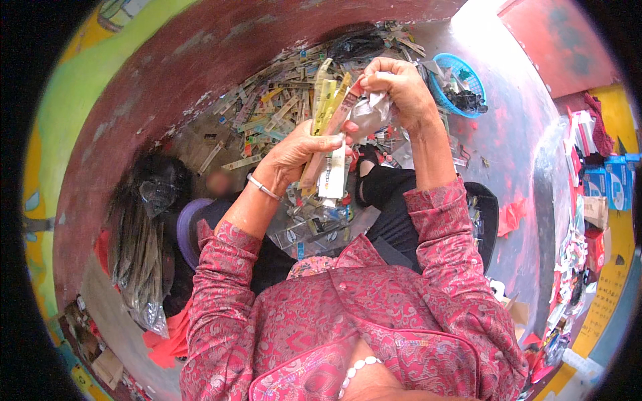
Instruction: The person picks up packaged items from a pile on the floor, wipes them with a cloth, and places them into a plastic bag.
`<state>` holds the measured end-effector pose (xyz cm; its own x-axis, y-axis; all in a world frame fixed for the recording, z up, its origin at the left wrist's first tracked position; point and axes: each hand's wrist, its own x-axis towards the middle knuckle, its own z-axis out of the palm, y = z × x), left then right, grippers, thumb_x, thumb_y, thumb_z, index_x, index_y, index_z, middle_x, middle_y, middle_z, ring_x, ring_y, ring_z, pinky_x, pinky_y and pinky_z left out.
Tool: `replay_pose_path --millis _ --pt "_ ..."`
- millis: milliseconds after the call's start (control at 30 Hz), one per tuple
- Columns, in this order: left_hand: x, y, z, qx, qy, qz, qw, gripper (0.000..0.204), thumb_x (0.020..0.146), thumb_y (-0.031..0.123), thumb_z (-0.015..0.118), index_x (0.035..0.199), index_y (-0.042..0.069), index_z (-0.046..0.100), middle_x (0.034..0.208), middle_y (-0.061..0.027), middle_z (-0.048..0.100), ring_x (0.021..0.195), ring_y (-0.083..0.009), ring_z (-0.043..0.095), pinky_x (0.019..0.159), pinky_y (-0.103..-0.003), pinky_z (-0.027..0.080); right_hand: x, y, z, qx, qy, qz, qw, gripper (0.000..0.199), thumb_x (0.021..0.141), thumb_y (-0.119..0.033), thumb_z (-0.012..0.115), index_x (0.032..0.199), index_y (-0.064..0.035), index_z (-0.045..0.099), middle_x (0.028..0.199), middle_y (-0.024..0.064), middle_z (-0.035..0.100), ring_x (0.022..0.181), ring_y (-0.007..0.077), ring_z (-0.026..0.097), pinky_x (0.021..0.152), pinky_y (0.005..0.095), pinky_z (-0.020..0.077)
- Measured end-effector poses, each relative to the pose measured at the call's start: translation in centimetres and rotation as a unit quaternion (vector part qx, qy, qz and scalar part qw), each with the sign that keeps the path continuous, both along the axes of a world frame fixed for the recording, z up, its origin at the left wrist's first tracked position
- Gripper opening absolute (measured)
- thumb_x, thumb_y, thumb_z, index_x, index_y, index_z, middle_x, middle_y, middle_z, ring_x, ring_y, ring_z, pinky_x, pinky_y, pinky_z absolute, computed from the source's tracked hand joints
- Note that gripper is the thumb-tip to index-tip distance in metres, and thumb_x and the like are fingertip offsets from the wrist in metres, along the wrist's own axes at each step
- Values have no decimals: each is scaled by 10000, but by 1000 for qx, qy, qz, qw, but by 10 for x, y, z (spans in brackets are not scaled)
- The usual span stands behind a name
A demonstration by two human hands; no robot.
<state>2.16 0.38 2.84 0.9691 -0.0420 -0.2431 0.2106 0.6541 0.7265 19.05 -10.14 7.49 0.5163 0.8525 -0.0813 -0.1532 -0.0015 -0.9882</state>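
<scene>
My left hand [294,152] grips a bunch of long narrow packets [326,127], yellow, pink and white, held upright in front of me. A silver bangle sits on that wrist. My right hand [399,85] is above it, fingers pinched on the top of a clear crinkled plastic wrapper [370,112] beside the bunch. Both forearms wear red patterned sleeves. More packets lie on my lap [314,227] below the hands.
A heap of similar packets and wrappers [287,100] covers the floor ahead. A blue plastic basket [461,83] with dark pieces stands at the right. Clear bags with long packets [144,247] lie at my left. Boxes and cloth are stacked along the right wall [595,180].
</scene>
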Motion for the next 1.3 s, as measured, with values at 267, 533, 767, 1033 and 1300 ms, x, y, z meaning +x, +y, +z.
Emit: replay_pose_path --millis 267,533,767,1033,1300 --pt "3 -1 -18 -61 30 77 995 439 728 177 678 1082 2 488 863 -53 567 743 -138 563 650 -237 487 10 1 -12 -34 63 -35 997 20 612 -13 576 626 -12 591 622 70 588 523 125 511 506 234 403" --pt "9 -1 -26 22 82 180 980 267 760 68 614 1005 3 529 838 -71 603 669 -153 600 580 -267 512 1 6 -13 -67 -306 -290 905 191 666 -189 653 737 -21 597 653 138 611 620 173 607 586 303 473" --pt "8 -3 -21 39 9 236 971 230 721 66 656 927 22 564 768 -32 585 620 -112 561 543 -243 458 -49 21 -23 -17 -661 -84 745 251 757 -325 585 809 -81 556 856 84 503 665 227 590 530 335 487" --pt "2 1 -11 31 63 293 953 222 737 93 660 925 25 563 766 -17 573 642 -97 539 553 -240 448 21 6 -18 -63 -162 -278 945 316 819 -339 583 758 -29 561 610 19 544 547 85 515 462 247 415" --pt "8 -8 -13 8 37 310 950 173 782 193 640 846 49 570 770 -9 571 659 -107 542 594 -247 462 -36 20 -28 -50 -49 -33 997 190 729 -152 634 817 15 614 723 56 603 621 121 558 566 261 448"
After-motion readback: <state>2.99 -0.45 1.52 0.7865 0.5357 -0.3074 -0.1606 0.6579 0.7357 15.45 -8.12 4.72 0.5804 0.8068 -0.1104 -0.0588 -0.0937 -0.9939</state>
